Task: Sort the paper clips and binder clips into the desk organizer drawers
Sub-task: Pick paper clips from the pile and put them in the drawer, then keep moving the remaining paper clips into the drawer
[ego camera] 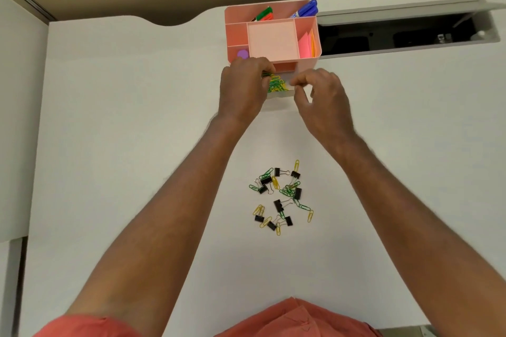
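Observation:
A pink desk organizer [306, 61] stands at the far edge of the white desk. Its pale drawer [279, 93] is pulled out toward me and holds green and yellow paper clips [277, 84]. My left hand [242, 89] is over the drawer's left side, fingers closed on a bunch of paper clips. My right hand [321, 101] pinches the drawer's right front corner. Nearer to me a mixed pile [282, 197] of black binder clips and green and yellow paper clips lies on the desk.
The organizer's top compartments hold markers [308, 9], pink and orange sticky notes [308, 45] and a purple round item [242, 54]. An open cable slot [397, 35] in the desk lies right of the organizer. The desk's back edge curves at the left.

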